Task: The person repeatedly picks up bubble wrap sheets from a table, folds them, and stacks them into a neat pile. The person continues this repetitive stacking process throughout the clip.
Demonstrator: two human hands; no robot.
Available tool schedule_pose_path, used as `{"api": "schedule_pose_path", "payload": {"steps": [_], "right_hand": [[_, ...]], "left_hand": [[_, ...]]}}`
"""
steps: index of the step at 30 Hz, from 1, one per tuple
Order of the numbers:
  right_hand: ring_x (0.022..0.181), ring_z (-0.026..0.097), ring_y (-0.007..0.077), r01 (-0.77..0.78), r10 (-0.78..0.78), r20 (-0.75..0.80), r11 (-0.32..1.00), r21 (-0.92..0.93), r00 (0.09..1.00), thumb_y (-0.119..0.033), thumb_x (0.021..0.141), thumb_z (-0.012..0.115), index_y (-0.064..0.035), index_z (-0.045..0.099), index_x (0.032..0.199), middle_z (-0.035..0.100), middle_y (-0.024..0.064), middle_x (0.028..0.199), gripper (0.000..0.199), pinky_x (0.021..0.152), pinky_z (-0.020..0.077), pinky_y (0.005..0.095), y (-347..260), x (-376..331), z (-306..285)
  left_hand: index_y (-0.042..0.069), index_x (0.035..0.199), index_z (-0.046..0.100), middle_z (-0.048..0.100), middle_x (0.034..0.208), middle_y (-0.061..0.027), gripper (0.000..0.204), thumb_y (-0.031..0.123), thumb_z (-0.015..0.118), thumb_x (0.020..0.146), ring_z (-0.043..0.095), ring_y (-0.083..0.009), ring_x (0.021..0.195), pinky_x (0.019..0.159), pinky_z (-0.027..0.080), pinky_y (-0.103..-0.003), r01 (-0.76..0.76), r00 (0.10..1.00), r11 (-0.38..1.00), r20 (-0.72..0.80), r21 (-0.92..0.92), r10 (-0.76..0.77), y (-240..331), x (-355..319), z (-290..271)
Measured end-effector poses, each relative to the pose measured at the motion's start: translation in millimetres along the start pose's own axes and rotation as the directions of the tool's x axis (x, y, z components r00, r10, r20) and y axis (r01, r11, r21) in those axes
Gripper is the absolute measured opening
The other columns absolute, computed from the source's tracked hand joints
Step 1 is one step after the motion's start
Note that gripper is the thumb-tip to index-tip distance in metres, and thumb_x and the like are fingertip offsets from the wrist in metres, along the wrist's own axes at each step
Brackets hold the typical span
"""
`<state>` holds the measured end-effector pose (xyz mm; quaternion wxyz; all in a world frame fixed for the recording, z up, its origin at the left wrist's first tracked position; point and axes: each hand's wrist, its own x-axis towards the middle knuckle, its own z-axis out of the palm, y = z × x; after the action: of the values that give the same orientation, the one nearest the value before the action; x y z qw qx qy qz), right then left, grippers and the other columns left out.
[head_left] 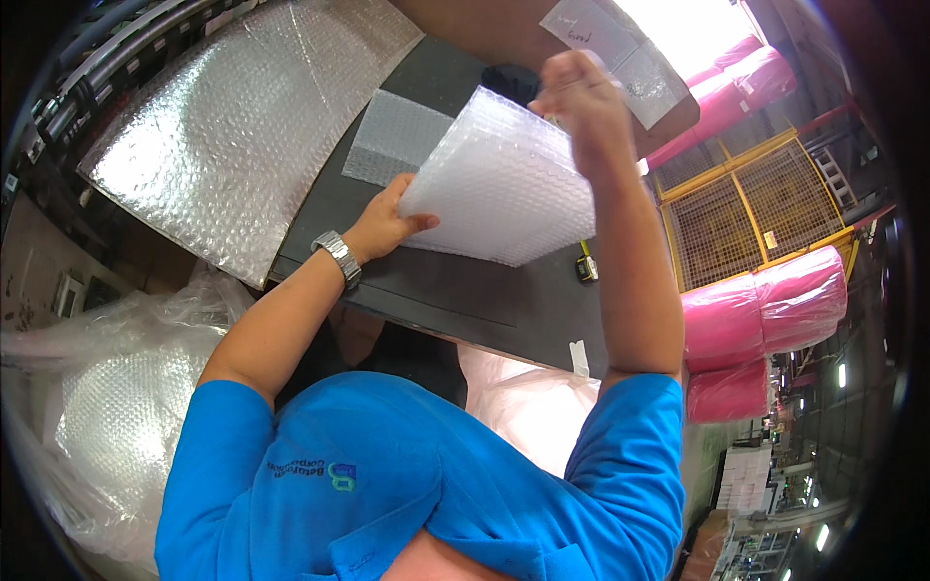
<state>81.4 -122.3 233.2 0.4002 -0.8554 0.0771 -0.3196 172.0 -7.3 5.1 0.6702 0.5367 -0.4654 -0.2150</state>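
Note:
A thick stack of clear bubble wrap sheets (513, 179) stands tilted above the dark table. My left hand (392, 221) grips its lower left corner, thumb on the near face and fingers behind; a metal watch is on that wrist. My right hand (584, 102) is raised beside the stack's upper right edge, its fingers closed and slightly blurred. Whatever may be in those fingers cannot be made out. Behind the stack, more bubble wrap pieces (392, 140) lie flat on the table, partly covered by it.
On the dark tabletop (465, 290) lies a yellow and black tape measure (586, 266). A large bubble wrap sheet (242, 126) covers the left side. Plastic-wrapped material (126, 426) sits lower left. Pink rolls (765, 300) and a yellow mesh fence (765, 213) stand to the right.

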Motion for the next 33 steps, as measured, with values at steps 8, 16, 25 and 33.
{"api": "schedule_pose_path", "payload": {"steps": [8,16,25,33], "right_hand": [[0.059,0.044,0.0112,0.151,-0.050,-0.376,0.958,0.244,0.925,-0.021,0.088,0.049,-0.0053,0.050,0.081,0.041,-0.0003,0.062,0.017,0.067,0.0455,0.0318,-4,-27,-66],[0.071,0.051,0.0115,0.156,-0.132,-0.490,0.988,0.009,0.862,-0.009,0.082,0.055,-0.0026,0.058,0.095,0.054,0.0021,0.076,0.014,0.068,0.0430,0.0253,13,-52,-99],[0.092,0.055,0.0216,0.198,-0.261,-0.015,0.770,-0.606,0.965,-0.018,0.080,0.059,-0.0001,0.060,0.095,0.059,0.0105,0.097,0.023,0.081,0.0412,0.0288,21,-33,-57],[0.063,0.052,0.0133,-0.127,0.304,-0.392,0.900,0.417,0.868,-0.028,0.084,0.056,-0.0057,0.055,0.079,0.052,0.0014,0.072,0.023,0.062,0.0434,0.0289,66,-9,-79]], "left_hand": [[-0.002,0.118,0.039,0.052,0.109,-0.0153,0.064,0.033,0.068,0.073,0.050,-0.0204,0.101,0.088,0.039,-0.032,-0.027,0.994,0.981,-0.110,-0.190,0.006,-19,3,0],[-0.004,0.120,0.038,0.051,0.111,-0.0159,0.070,0.036,0.069,0.072,0.049,-0.0221,0.102,0.089,0.038,-0.033,-0.035,0.991,0.983,-0.133,-0.180,0.011,-16,3,-1],[0.001,0.111,0.043,0.055,0.102,-0.0141,0.062,0.037,0.071,0.068,0.053,-0.0205,0.094,0.082,0.042,-0.032,0.014,0.993,0.997,-0.116,-0.081,-0.023,-8,-2,-5],[0.001,0.111,0.041,0.055,0.102,-0.0142,0.064,0.034,0.073,0.067,0.052,-0.0207,0.096,0.085,0.040,-0.032,0.032,0.994,0.998,-0.101,-0.052,-0.037,-2,-3,-2]]}}
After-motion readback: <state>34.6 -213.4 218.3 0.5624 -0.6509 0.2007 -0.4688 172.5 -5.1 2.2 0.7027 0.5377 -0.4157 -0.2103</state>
